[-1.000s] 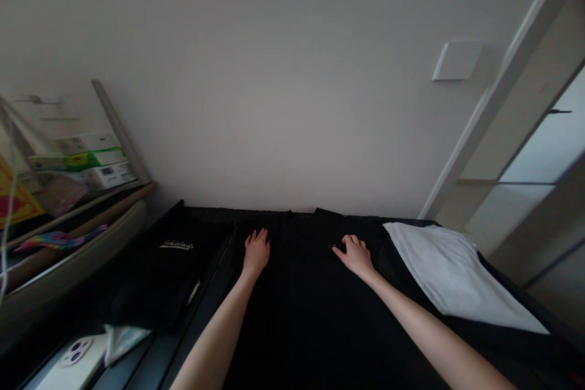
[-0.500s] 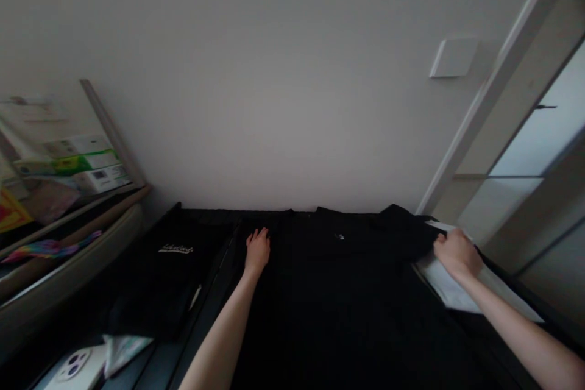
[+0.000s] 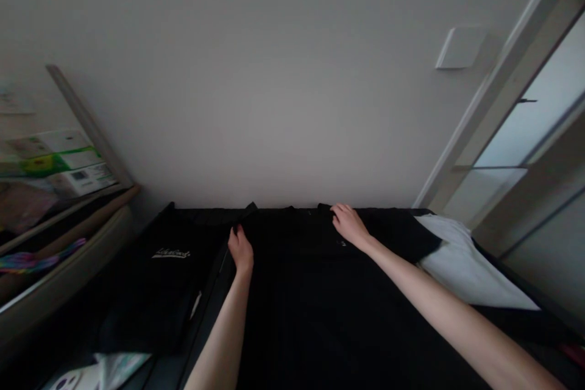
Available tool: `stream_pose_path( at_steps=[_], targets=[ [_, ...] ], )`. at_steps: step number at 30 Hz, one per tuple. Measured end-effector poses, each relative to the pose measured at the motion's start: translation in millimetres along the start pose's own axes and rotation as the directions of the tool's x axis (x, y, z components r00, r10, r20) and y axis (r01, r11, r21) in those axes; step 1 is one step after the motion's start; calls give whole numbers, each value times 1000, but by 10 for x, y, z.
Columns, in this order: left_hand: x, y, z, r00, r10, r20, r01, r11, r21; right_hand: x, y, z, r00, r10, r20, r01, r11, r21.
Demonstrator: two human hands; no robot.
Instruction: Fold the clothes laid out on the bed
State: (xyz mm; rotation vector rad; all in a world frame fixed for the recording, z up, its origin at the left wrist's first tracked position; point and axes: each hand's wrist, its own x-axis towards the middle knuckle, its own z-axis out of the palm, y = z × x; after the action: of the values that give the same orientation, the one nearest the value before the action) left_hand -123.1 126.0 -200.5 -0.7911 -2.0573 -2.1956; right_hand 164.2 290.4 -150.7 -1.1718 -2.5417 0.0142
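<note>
Two bare arms reach forward from the bottom of the view across a black shirt (image 3: 320, 311) spread flat, its top edge just beyond the fingers. The left hand (image 3: 241, 251) is near the middle, its fingers (image 3: 237, 233) close together and just below a small peak (image 3: 249, 209) of black cloth; whether they pinch the cloth cannot be told. The right hand (image 3: 350, 225) lies farther right, its slightly curled fingertips (image 3: 337, 209) at the shirt's top edge, not clenched, though any grip cannot be told. A tiny pale logo (image 3: 340, 244) sits just below those fingertips. Left of the left fingers lies a black garment (image 3: 155, 280) with a white script logo (image 3: 170, 253). Well right of the right fingertips, a white cloth (image 3: 466, 268) lies partly under the shirt's sleeve (image 3: 411, 234). Beyond the fingers rises a pale wall (image 3: 274, 73) with a white plate (image 3: 460, 47). Far right stands a glass door (image 3: 503, 134); far left, a shelf (image 3: 68, 207) holds boxes (image 3: 55, 161).
</note>
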Motion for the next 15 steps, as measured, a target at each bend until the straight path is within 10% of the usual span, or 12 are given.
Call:
stream_pose_path(
  at_steps=[6,15],
  targets=[
    [352,-49,-241,881,36,-472,-52,998,-19,837,-869,471,985,-78,152,68,995,68],
    [465,-209,-316,899,-43,-435,52,999,9,1332,-1453,892,972,64,228,-73,997,30]
  ],
)
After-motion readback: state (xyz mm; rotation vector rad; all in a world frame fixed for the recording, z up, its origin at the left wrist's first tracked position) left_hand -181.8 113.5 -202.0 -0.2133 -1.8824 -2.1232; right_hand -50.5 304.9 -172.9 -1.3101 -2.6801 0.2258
